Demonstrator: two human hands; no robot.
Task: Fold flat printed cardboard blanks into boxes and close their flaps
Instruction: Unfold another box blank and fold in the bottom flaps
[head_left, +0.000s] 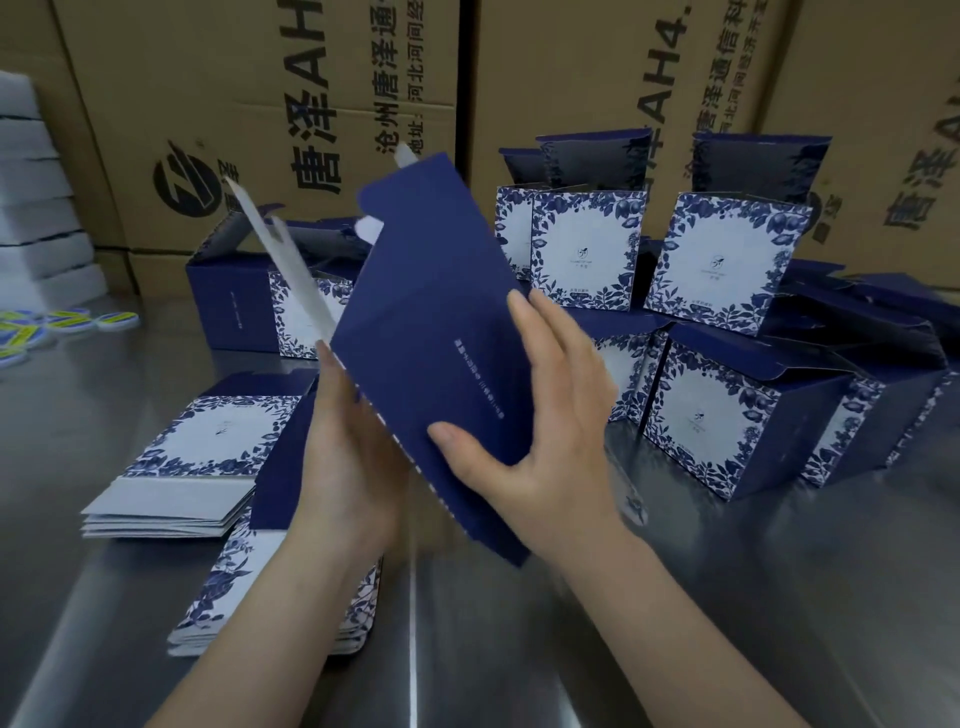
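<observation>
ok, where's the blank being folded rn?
Head view, centre: the blank is held tilted above the steel table between left hand and right hand, flat stacks lower left, folded boxes right.
</observation>
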